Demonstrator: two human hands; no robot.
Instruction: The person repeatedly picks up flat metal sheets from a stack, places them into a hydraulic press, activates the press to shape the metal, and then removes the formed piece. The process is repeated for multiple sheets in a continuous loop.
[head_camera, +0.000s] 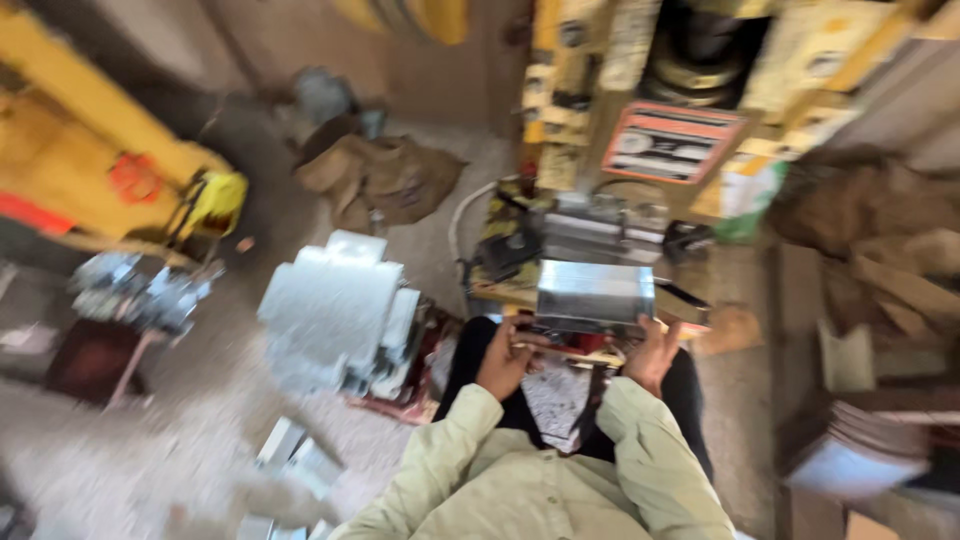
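The frame is motion-blurred. I look down at my pale green sleeves and dark trousers. My left hand (505, 357) and my right hand (652, 352) both grip the near edge of a folded shiny sheet-metal piece (595, 293), one hand at each lower corner. The piece rests on the bed of a yellow press machine (600, 150) right in front of me.
A stack of similar shiny metal pieces (335, 310) lies on the floor to my left, with more near my left elbow (290, 460). Brown sacking (380, 175) lies further back. A yellow machine (90, 130) stands far left. Wood scraps and boxes (880, 300) crowd the right side.
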